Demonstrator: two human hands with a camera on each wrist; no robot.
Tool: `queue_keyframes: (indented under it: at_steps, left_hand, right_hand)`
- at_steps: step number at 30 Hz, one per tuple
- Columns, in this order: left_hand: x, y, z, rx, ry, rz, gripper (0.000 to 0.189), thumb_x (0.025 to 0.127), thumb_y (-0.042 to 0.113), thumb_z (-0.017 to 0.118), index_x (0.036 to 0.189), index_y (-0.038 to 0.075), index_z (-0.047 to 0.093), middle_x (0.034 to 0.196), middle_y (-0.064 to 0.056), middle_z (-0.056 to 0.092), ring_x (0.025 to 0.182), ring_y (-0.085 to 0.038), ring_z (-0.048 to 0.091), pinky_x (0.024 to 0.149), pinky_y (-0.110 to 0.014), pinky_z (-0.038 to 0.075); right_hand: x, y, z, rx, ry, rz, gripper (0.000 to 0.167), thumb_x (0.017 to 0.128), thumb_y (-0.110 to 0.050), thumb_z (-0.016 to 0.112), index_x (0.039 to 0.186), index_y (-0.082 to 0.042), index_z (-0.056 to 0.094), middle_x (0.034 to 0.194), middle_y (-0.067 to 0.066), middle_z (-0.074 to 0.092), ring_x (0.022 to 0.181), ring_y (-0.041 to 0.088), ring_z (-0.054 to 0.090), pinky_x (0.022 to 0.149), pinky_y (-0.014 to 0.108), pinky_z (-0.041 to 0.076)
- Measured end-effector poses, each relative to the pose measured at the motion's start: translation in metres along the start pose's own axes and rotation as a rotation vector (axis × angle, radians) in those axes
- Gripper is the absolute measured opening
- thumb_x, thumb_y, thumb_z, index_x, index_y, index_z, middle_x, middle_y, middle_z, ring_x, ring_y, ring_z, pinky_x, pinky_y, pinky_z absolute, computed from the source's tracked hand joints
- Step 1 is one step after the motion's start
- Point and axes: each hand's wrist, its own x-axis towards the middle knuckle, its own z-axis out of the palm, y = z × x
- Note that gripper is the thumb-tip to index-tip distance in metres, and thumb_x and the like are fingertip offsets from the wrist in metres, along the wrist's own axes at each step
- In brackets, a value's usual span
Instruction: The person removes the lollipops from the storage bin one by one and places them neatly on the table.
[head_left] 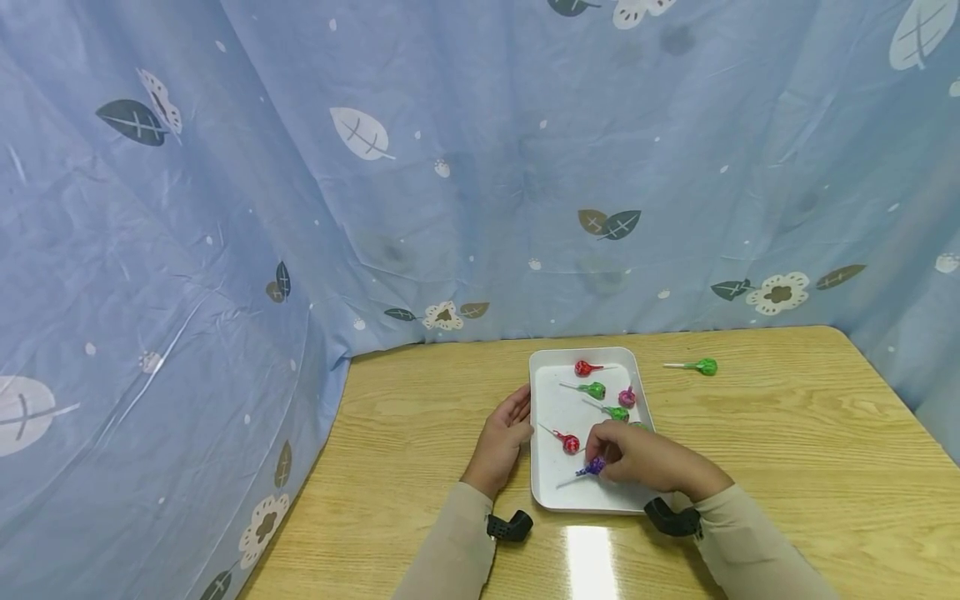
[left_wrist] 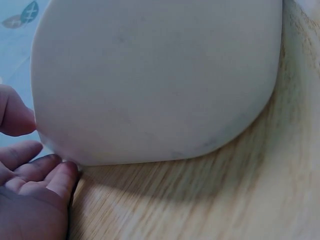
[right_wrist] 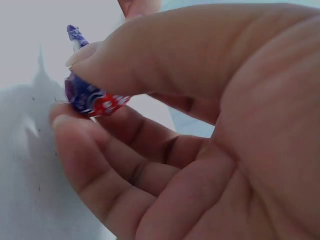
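A white rectangular tray (head_left: 550, 483) stands on the wooden table. At its left side is my left hand (head_left: 498, 442), thumb at the rim and fingers against the outer wall; in the left wrist view the thumb and curled fingers (left_wrist: 59, 182) hold the tray's edge. My right hand (head_left: 643, 458) reaches over the tray's lower right part. Its thumb and fingertips pinch a purple lollipop (right_wrist: 82, 95) by the wrapped head, the stick pointing left. Elsewhere in the tray lie red lollipops (head_left: 571, 444), green lollipops (head_left: 596, 390) and a pink lollipop (head_left: 627, 397). The right hand partly covers another green one.
One green lollipop (head_left: 707, 367) lies on the table (head_left: 780, 417) to the right of the tray. A blue patterned curtain (head_left: 487, 183) hangs along the back and left edges of the table. Each wrist carries a black camera mount (head_left: 510, 527).
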Motion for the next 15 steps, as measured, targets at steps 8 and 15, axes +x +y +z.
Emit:
queue_keyframes:
  at_steps: [8,15]
  left_hand:
    - [0.0002,0.0009,0.0004,-0.002,-0.003,-0.001,0.076,0.091,-0.013,0.051,0.166,0.0,0.042,0.168,-0.014,0.043,0.153,-0.026,0.041,0.121,-0.034,0.038]
    - [0.0001,0.0003,0.0003,-0.008,0.001,-0.006,0.075,0.092,-0.013,0.051,0.166,0.002,0.042,0.168,-0.013,0.044,0.153,-0.027,0.042,0.121,-0.034,0.039]
  right_hand:
    - [-0.0007,-0.0019,-0.004,0.056,0.025,-0.017,0.019,0.095,-0.001,0.079,0.109,-0.008,0.069,0.107,0.002,0.068,0.09,0.022,0.061,0.076,0.031,0.053]
    - [-0.0015,-0.0014,-0.0084,0.07,0.079,-0.019,0.018,0.096,-0.001,0.078,0.11,-0.009,0.07,0.104,0.005,0.069,0.089,0.023,0.062,0.075,0.03,0.053]
